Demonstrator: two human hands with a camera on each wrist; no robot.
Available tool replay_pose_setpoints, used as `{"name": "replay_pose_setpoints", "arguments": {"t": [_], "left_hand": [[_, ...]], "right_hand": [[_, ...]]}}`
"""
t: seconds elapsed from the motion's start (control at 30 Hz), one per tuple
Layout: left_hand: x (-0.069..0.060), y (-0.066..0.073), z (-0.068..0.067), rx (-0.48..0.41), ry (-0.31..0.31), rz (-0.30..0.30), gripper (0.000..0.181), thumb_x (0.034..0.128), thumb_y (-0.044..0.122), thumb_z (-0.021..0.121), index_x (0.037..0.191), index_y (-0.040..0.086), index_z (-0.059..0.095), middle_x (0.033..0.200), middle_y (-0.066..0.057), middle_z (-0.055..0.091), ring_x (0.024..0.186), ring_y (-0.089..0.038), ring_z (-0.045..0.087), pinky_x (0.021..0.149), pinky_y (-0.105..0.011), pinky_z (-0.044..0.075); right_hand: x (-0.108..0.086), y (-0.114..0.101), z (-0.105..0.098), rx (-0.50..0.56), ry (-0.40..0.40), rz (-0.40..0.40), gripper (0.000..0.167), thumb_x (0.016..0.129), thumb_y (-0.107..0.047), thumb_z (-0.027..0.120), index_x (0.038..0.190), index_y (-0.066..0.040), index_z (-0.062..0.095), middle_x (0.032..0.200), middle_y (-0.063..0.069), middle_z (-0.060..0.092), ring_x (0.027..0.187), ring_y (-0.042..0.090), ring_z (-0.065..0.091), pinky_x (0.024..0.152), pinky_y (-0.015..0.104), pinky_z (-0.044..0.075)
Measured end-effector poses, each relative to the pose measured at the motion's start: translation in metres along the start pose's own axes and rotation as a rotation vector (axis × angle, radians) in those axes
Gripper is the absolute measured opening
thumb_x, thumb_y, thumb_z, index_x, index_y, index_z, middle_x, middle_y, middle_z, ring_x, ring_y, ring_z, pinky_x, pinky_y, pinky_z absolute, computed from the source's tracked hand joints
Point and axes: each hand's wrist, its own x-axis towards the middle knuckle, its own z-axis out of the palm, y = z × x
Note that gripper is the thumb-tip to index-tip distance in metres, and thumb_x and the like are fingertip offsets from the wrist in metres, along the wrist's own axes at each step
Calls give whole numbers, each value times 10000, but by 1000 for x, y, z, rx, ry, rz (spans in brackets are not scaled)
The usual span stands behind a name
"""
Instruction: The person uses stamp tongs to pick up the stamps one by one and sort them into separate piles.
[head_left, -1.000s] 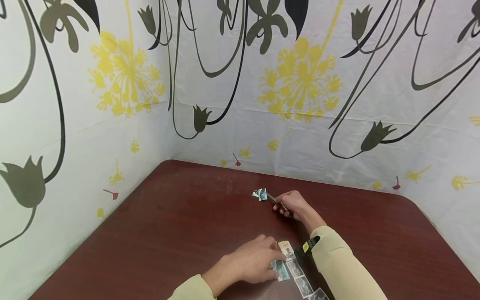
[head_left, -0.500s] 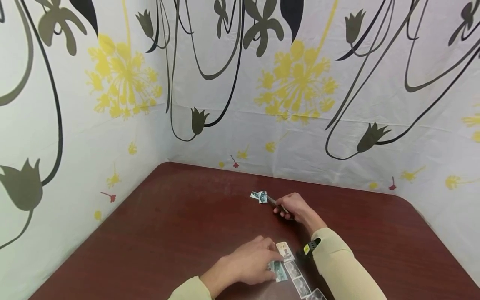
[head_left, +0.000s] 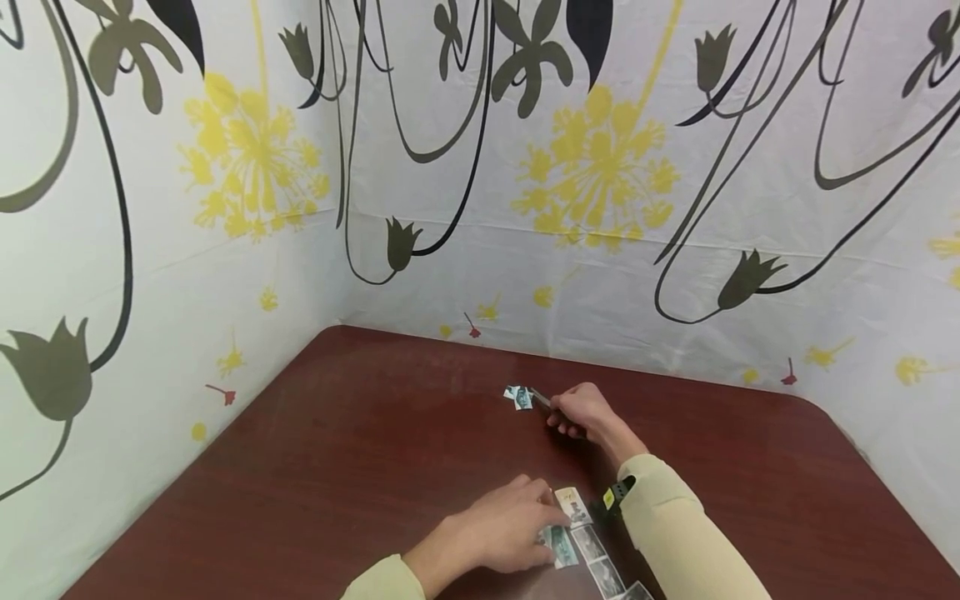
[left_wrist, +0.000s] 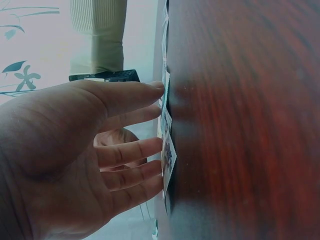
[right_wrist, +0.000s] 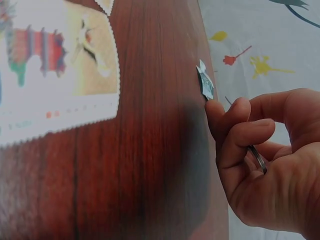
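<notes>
My right hand grips thin metal tweezers near the table's back. Their tip lies at the right edge of two small blue-green stamps, one overlapping the other. In the right wrist view the fingers of my right hand curl round the metal, with the small stamps beyond them. My left hand rests its fingertips on stamps at the front, a blue-green one showing under them. In the left wrist view the fingers of my left hand are relaxed and spread, tips touching the stamps.
A row of stamps runs from beside my left hand toward the front edge. The dark red table meets patterned cloth at its back and left. A black and yellow wrist device sits at my right cuff.
The overlapping stamp at the back has turned and shifted slightly beside the tweezers' tip. My left hand has hardly moved; the head view has shifted a little.
</notes>
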Motion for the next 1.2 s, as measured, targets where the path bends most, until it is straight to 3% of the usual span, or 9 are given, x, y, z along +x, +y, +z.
{"name": "replay_pose_setpoints", "arguments": {"t": [0.33,0.57,0.7,1.2], "left_hand": [[-1,2,0,9,0,12,419,923,379,797,1334,341,727,1229,114,630,1094,-81,536,905,-187,464],[-2,3,-2,-14,-11,-1,391,956,332,767,1345,328,725,1261,93,637,1100,-92,547,922,-186,475],[0,2,-3,13,19,-1,377,966,255,726,1336,327,734,1258,81,653,1103,-104,569,958,-195,475],[0,-4,-6,-48,5,-23,414,968,103,688,1335,287,738,1244,39,666,1116,-130,605,988,-223,494]], "right_hand": [[-9,11,-11,-26,4,-16,290,1010,-149,559,1053,63,751,674,24,700,470,77,497,464,231,409],[-17,21,-23,-22,-23,-35,293,1011,-144,570,1161,57,722,688,26,703,475,85,475,473,242,402],[-25,24,-28,-21,-41,-60,318,1010,-130,577,1219,73,704,705,36,709,482,89,474,477,246,404],[-47,33,-41,-60,-168,-126,293,1035,-152,589,1173,71,720,724,34,700,477,95,478,473,250,407]]}}
